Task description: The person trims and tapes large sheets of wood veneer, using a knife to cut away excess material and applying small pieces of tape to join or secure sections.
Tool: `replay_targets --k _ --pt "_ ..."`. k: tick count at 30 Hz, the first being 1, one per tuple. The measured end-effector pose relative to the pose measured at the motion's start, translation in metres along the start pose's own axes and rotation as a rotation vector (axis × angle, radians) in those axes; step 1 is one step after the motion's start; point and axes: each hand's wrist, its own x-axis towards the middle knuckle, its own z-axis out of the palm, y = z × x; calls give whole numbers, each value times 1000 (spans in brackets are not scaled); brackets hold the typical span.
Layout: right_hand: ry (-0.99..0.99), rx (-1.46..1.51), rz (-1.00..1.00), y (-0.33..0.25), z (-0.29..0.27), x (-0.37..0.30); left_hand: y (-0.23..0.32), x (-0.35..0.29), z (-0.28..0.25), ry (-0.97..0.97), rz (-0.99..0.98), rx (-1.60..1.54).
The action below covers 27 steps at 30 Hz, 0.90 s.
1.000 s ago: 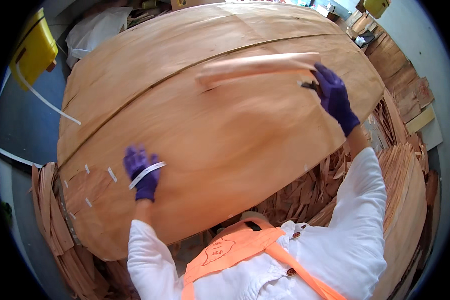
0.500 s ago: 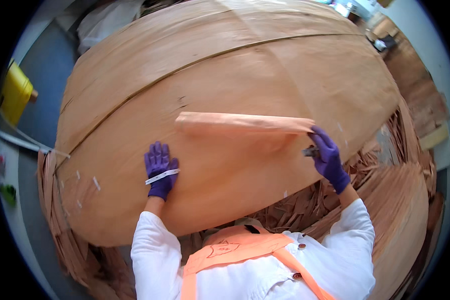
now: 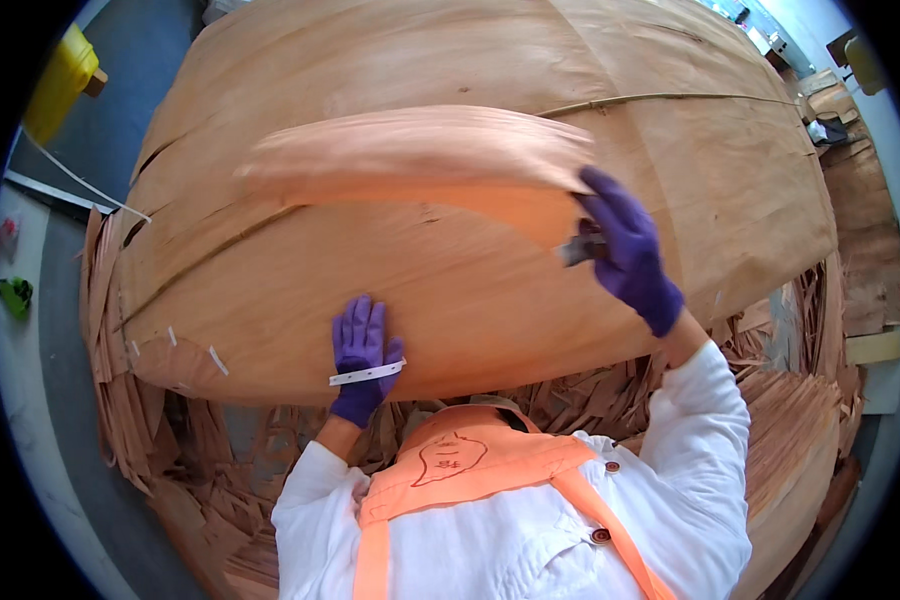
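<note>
Mostly, your purple-gloved right hand (image 3: 625, 245) hides the end that it grips: thumb and fingers are clamped on the right edge of a thin, curved, pinkish-tan wood veneer sheet (image 3: 420, 150), raised over a broad tan veneer surface (image 3: 490, 300). Blur leaves unclear whether its far left end touches below. A small grey-and-dark tool (image 3: 577, 249) pokes from your palm, largely covered. Your purple-gloved left hand (image 3: 363, 345), fingers extended, rests flat near the surface's close edge, gripping nothing visible.

Pic fairly bright, esp. upper R; lifted sheet (image 3: 420, 145) motion-blurred; fisheye bend at edges, corners blk.
</note>
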Motion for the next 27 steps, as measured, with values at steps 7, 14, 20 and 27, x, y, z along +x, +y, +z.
replay_targets --k 7,14,20,27 --pt "-319 -52 -344 -49 150 26 -55 35 -76 377 59 179" --pt "-305 78 -51 -70 155 -25 -156 73 -48 85 13 385" --pt "-208 25 514 -81 85 -154 -200 116 -26 42 75 234" --pt "-43 -195 964 -144 63 -312 -220 144 -12 -50 299 1"
